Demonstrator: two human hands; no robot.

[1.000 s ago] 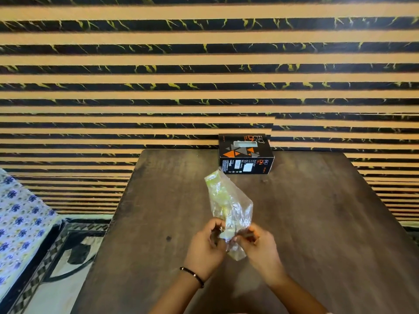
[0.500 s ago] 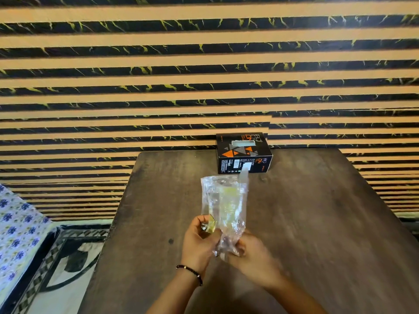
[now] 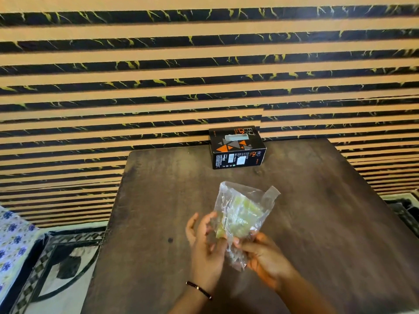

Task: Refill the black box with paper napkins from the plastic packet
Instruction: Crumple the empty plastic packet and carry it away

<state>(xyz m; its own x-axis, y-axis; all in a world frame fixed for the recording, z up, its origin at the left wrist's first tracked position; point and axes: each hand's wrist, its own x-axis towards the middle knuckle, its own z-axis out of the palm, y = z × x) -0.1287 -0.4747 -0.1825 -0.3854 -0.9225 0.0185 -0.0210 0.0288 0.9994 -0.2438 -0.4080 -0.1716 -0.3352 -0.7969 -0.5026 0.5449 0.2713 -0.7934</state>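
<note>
A clear plastic packet (image 3: 242, 214) with pale yellow-green napkins inside is held above the dark wooden table (image 3: 317, 223). My right hand (image 3: 263, 257) grips the packet's lower end. My left hand (image 3: 206, 241), with a thin black wristband, is against the packet's left side with its fingers spread; whether it grips is unclear because of blur. The black box (image 3: 237, 147), with orange triangles and a slot on its top, stands at the table's far edge against the wall, well beyond both hands.
A striped tan and black wall (image 3: 204, 75) rises right behind the table. To the left lie a patterned floor (image 3: 61, 268) and a blue-flowered cloth (image 3: 13, 241). The table's left edge runs close to my left arm.
The packet has tilted to the right and its open flap now points up-right. My left hand's fingers have spread. The view has shifted, so the box sits further right.
</note>
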